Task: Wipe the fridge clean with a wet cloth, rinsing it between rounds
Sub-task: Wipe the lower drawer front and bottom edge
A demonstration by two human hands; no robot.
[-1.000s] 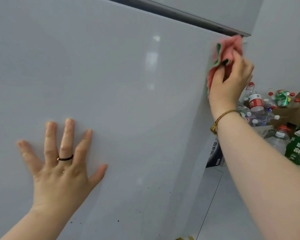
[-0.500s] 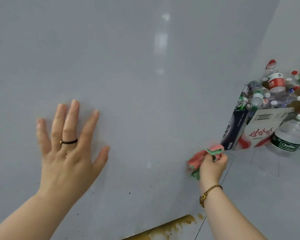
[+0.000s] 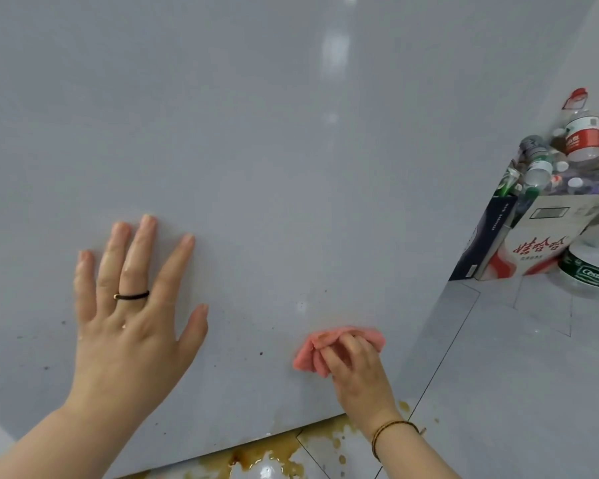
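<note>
Fridge: a glossy pale-grey panel that fills the view in front of both hands. Its lower edge runs just below the right wrist, and its right edge stands just beyond the right hand. Small dark specks dot the panel between the two hands.

Cloth: pink and bunched, pressed against the panel near its bottom right corner, under the fingers of the right hand.

Right hand: fingers curled over the cloth and gripping it, back of the hand toward the camera. A thin bracelet circles the wrist.

Left hand: laid flat on the panel with fingers straight and spread wide, holding nothing. It is well to the left of the cloth and somewhat higher. One finger carries a dark ring.

Floor: pale tiles to the right of the right hand. A brown spill lies along the panel's lower edge, between the wrists.

Box: white with red characters, on the floor well to the right of the right hand and above it. A dark box touches its left side.

Bottles: clear plastic, heaped above the white box. A large bottle with a green label is just right of it.
</note>
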